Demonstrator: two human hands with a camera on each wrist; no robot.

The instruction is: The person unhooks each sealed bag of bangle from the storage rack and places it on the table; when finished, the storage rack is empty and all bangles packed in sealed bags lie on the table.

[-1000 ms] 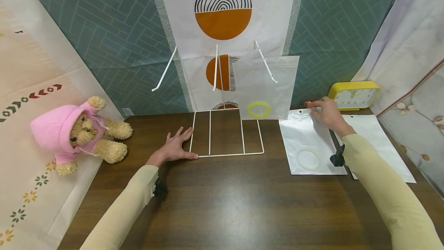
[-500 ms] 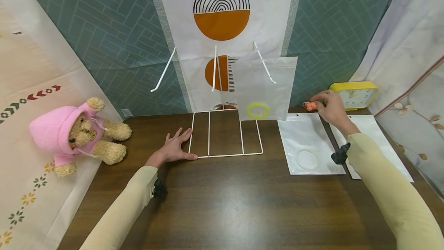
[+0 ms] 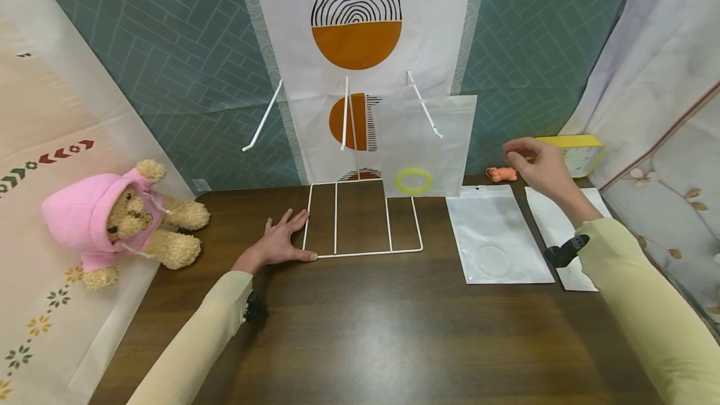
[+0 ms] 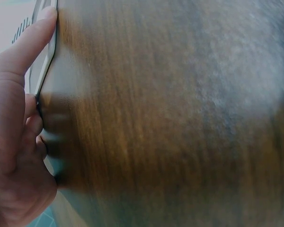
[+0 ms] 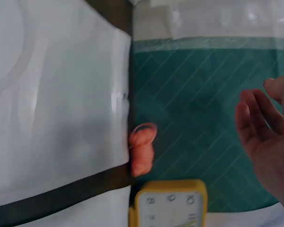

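Note:
My left hand (image 3: pixel 277 244) lies on the table with its fingers spread at the left side of a white wire rack (image 3: pixel 368 254). In the left wrist view the thumb (image 4: pixel 33 40) touches the rack's wire. My right hand (image 3: pixel 542 167) hangs in the air at the right, in front of the clock, fingers loosely bent and holding nothing. Just left of and below its fingertips, a small orange bundle with a loop (image 3: pixel 501 174) lies by the wall, beyond a silvery zip pouch (image 3: pixel 489 224). The right wrist view shows the bundle (image 5: pixel 142 153) apart from the hand.
A translucent pouch with a yellow ring (image 3: pixel 444 142) hangs on the rack's right prong. Two white prongs (image 3: pixel 263 116) at left and middle are bare. A second white pouch (image 3: pixel 574 267) lies at right, near a yellow clock (image 3: pixel 579 155). A teddy in pink (image 3: pixel 95 208) sits left.
My right hand has let go of the orange bundle and drawn back to the right and up from it. The left hand stays at the rack.

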